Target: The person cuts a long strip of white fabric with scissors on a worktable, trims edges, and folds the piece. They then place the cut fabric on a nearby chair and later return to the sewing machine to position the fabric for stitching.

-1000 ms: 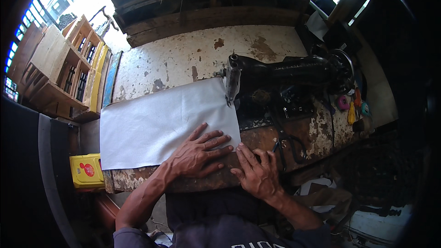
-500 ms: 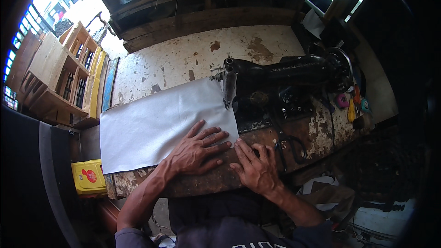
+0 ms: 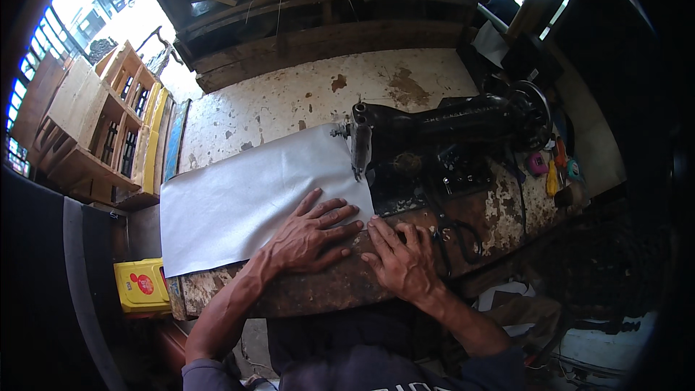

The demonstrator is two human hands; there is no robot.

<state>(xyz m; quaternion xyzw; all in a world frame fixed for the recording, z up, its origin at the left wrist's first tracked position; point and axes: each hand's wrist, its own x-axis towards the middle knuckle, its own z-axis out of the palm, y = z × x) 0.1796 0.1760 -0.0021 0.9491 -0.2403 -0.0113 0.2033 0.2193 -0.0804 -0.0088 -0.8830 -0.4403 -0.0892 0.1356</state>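
A silvery-white sheet of fabric or synthetic leather lies spread on the worn table, its right edge running beneath the needle end of a black sewing machine. My left hand rests palm down on the sheet's near edge, fingers spread and thumb reaching onto bare wood. Beside the sheet's near right corner is my right hand, index finger stretched to that corner, thumb apart and the other fingers bent. Whether the needle touches the sheet I cannot tell. Dark-handled scissors lie just right of my right hand.
Several small items, among them a pink tape measure and a yellow-handled tool, sit right of the machine. Wooden crates stand left of the table, above a yellow container. A wooden ledge borders the table's far side.
The view has tipped slightly, so the table and machine appear a little lower. Both hands keep nearly the same pose on and beside the sheet.
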